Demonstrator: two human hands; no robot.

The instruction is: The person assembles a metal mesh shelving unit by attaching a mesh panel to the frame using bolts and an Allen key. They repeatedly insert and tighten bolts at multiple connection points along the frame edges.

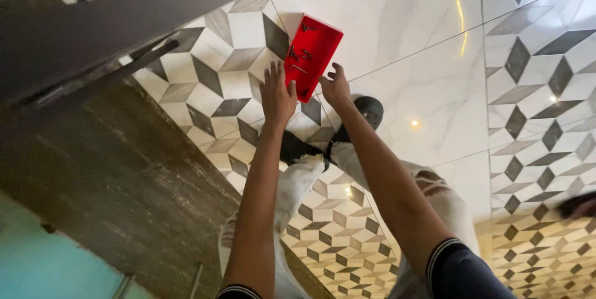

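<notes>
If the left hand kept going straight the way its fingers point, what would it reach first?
Probably the patterned floor tile just left of the red tray. The left hand points past the tray's edge rather than into it, though depth is unclear.

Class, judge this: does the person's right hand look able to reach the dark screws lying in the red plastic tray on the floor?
Probably yes: the right hand is already at the red plastic tray, and nothing covers the dark screws.
</notes>
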